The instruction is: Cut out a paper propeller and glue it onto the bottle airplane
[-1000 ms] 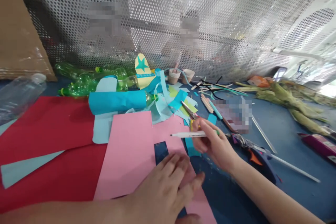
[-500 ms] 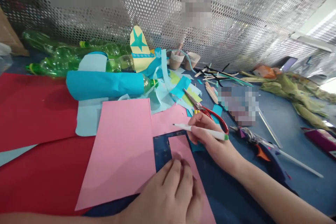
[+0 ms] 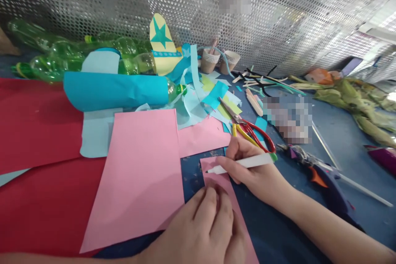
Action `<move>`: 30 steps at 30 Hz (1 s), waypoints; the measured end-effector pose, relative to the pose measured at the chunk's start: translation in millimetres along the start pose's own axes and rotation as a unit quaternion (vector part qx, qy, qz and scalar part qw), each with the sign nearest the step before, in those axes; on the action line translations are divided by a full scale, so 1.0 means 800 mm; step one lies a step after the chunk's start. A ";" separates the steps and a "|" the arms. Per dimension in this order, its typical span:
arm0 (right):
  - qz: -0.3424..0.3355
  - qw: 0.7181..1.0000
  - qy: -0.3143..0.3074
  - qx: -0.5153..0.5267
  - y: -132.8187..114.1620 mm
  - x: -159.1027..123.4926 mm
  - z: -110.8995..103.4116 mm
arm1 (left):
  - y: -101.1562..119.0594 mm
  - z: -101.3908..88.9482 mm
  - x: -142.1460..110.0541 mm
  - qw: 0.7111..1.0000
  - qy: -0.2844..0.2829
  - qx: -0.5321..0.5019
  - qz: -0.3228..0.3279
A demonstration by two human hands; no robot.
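Note:
My left hand [image 3: 201, 227] rests on a narrow pink paper strip [image 3: 209, 165], its fingers bent and bunched together on it, with the tips partly hidden. A white marker [image 3: 255, 161] with a green end is pinched in my right hand [image 3: 255, 181]. Its dark tip is at the strip's upper end, just beyond my left fingers; whether it touches the paper I cannot tell. A large pink sheet [image 3: 142, 181] lies to the left of the strip. Behind my right hand are red-handled scissors [image 3: 238, 119] and another pink piece [image 3: 201, 138].
A bottle wrapped in blue paper [image 3: 117, 90] lies at the back left, near green plastic bottles [image 3: 49, 64]. Red sheets [image 3: 40, 128] cover the left side. On the right are a glue gun [image 3: 324, 177], dried husks [image 3: 352, 99] and small pots [image 3: 210, 61].
My right hand has brought the marker down toward me, from above the rear pink piece to the strip's upper end. My left hand stays on the strip. The view has shifted slightly.

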State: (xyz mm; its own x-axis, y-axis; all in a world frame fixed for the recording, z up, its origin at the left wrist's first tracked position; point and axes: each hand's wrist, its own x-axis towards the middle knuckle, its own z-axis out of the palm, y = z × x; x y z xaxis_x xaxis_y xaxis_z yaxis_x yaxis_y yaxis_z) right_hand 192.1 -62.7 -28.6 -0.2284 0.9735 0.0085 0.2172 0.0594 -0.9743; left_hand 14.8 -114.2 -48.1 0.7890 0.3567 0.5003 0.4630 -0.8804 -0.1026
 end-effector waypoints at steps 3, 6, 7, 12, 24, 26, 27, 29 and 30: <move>0.008 1.000 -0.011 0.005 0.000 0.000 0.001 | 0.001 0.001 -0.001 1.000 -0.001 0.001 0.001; 0.010 1.000 -0.015 0.013 0.001 0.001 0.002 | 0.001 0.001 -0.001 1.000 -0.003 -0.001 -0.006; 0.009 1.000 -0.014 0.012 0.002 0.001 0.002 | 0.002 0.001 -0.001 1.000 -0.002 0.000 -0.007; 0.009 1.000 -0.019 0.002 0.004 0.003 0.001 | 0.000 0.001 0.001 1.000 0.006 0.003 -0.004; 0.014 1.000 -0.020 -0.008 0.005 -0.001 0.001 | 0.003 0.002 0.000 1.000 0.012 0.011 -0.006; 0.015 1.000 -0.017 -0.005 0.007 0.000 0.001 | 0.002 0.003 -0.001 1.000 0.012 0.010 -0.005; 0.017 1.000 -0.016 0.002 0.007 0.000 0.002 | 0.002 0.003 -0.001 1.000 0.008 0.010 -0.005; 0.023 0.999 -0.015 0.017 0.008 0.000 0.002 | 0.001 0.004 -0.003 1.000 -0.001 0.009 -0.003; 0.025 0.999 -0.015 0.025 0.009 0.000 0.002 | 0.001 0.004 -0.003 1.000 -0.005 0.010 -0.002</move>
State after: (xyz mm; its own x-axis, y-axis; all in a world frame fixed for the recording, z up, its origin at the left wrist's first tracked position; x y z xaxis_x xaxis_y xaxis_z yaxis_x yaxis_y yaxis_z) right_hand 191.7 -62.7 -35.7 -0.2467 0.9679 -0.0474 0.1809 -0.0020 -0.9835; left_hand 14.4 -114.8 -52.4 0.7908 0.3639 0.4922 0.4742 -0.8726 -0.1169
